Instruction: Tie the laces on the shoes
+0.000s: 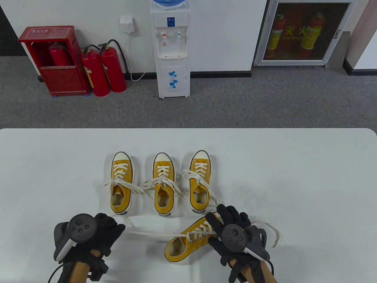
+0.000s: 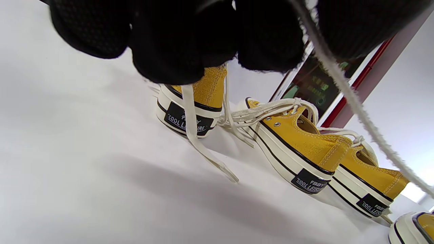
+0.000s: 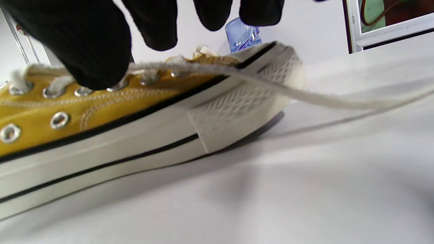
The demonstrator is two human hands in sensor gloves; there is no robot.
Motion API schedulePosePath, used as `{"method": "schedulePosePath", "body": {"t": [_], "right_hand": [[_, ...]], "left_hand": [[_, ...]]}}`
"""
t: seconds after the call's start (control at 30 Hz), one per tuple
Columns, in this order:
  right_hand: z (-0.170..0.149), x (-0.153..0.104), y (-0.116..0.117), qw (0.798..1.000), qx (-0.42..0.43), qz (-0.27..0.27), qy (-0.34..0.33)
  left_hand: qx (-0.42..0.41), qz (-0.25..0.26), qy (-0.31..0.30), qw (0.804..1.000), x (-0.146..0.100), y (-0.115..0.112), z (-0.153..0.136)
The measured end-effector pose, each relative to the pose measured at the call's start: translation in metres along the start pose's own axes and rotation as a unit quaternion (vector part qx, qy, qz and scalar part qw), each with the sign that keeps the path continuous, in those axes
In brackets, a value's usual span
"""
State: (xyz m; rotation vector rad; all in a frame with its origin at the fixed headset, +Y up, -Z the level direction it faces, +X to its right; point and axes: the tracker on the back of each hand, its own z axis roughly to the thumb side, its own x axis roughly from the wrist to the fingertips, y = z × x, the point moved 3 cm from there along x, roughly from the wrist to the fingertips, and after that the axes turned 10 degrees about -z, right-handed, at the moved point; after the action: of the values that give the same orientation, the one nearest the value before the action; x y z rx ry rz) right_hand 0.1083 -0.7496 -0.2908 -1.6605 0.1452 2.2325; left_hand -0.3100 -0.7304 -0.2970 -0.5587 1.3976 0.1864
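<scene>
Three yellow sneakers (image 1: pixel 121 184) (image 1: pixel 163 185) (image 1: pixel 200 182) stand in a row, toes away from me, with loose white laces. A fourth yellow sneaker (image 1: pixel 188 241) (image 3: pixel 101 135) lies angled in front of them. My right hand (image 1: pixel 226 218) (image 3: pixel 152 27) holds its toe end, with the thumb (image 3: pixel 84 51) on the lacing. One white lace (image 1: pixel 153 233) (image 2: pixel 356 101) stretches left from this sneaker into my left hand (image 1: pixel 109 228) (image 2: pixel 183 40), whose curled fingers grip it. The other lace (image 3: pixel 322 100) trails off to the right.
The white table (image 1: pixel 294 177) is bare on its right and left parts. Beyond its far edge lie grey carpet, a water dispenser (image 1: pixel 172 50), red fire extinguishers (image 1: pixel 103 70) and a red cabinet (image 1: pixel 56 59).
</scene>
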Motion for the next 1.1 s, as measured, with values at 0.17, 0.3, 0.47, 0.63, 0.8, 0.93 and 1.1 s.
{"method": "schedulePosePath", "body": {"t": [0.17,0.3,0.47,0.63,0.8,0.93,1.1], "right_hand": [[0.002,0.0,0.006,1.0,-0.015,-0.004,-0.003],[0.006,-0.001,0.002,0.999,-0.027,-0.041,-0.006],[0.008,-0.002,-0.001,0.997,-0.037,-0.073,-0.004],[0.008,-0.002,-0.003,0.994,-0.037,-0.103,-0.001],[0.006,-0.002,-0.006,0.992,-0.019,-0.122,0.001],[0.001,-0.002,-0.012,0.991,0.033,-0.128,0.01],[-0.001,-0.001,-0.02,0.991,0.07,-0.113,0.013]], "left_hand": [[0.0,-0.002,0.002,1.0,0.0,0.0,0.0],[0.0,-0.004,0.003,1.0,0.0,0.0,0.0],[0.0,-0.007,0.005,1.0,0.0,0.0,0.001],[0.0,-0.006,0.005,1.0,0.0,0.0,0.001],[0.0,-0.007,0.006,1.0,0.0,0.0,0.001],[-0.001,-0.009,0.008,1.0,0.0,0.0,0.0],[-0.003,-0.01,0.009,1.0,0.0,0.0,0.0]]}}
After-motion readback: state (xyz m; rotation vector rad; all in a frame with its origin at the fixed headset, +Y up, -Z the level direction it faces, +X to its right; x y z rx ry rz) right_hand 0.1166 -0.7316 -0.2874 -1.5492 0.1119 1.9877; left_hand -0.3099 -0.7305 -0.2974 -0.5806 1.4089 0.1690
